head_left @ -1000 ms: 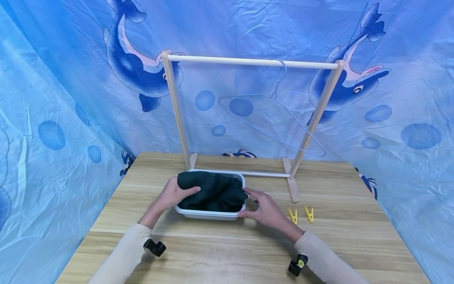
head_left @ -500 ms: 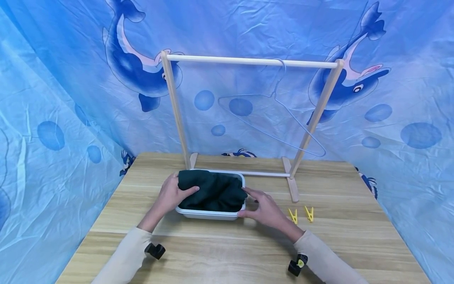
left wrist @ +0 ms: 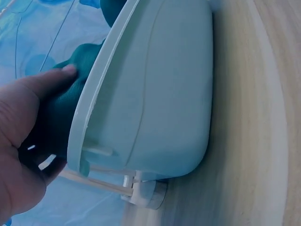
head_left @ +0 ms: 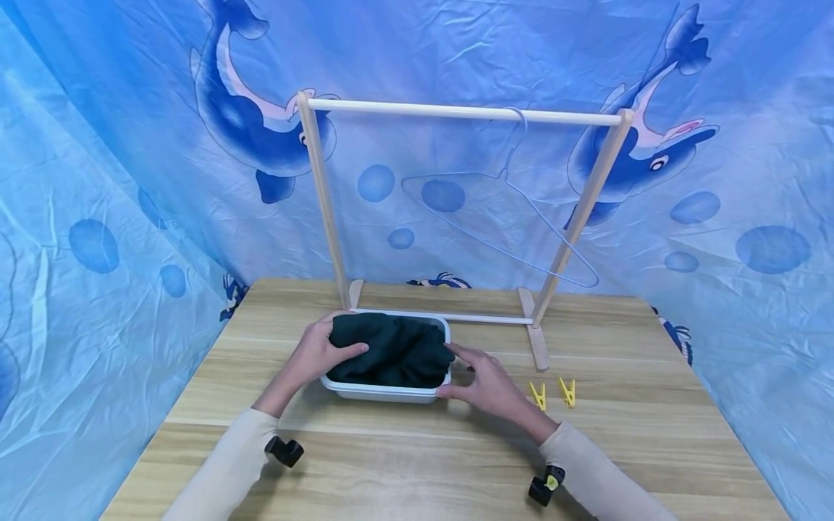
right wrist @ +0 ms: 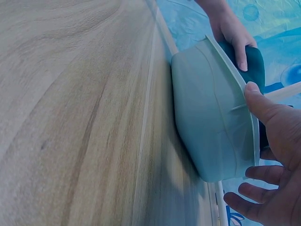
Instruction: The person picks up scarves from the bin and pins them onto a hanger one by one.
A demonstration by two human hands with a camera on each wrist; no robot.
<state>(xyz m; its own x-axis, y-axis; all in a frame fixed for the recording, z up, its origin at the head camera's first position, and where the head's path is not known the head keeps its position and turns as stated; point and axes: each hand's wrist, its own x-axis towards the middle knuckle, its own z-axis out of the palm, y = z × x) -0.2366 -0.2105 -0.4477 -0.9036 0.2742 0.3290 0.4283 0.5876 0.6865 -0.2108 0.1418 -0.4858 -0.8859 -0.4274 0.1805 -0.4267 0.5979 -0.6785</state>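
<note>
A pale grey-green plastic basin (head_left: 384, 394) stands on the wooden table, filled with a bunched dark green cloth (head_left: 397, 351). My left hand (head_left: 317, 354) grips the cloth at the basin's left end, thumb on top and fingers behind. In the left wrist view that thumb presses into the cloth (left wrist: 87, 59) just above the rim. At the basin's right end, my right hand (head_left: 482, 383) holds the rim between thumb and index finger. The right wrist view shows its thumb (right wrist: 254, 92) on the rim and the other fingers loosely bent beside the wall.
Behind the basin stands a wooden clothes rack (head_left: 417, 110) with a light blue wire hanger (head_left: 502, 175) on its bar. Two yellow clothes pegs (head_left: 538, 396) lie right of my right hand. A blue dolphin-print curtain (head_left: 163, 130) surrounds the table (head_left: 417, 470).
My left hand has shifted slightly, its fingers now reaching toward the back rim, and the cloth's left edge has drawn a little to the right. The right hand stays in place.
</note>
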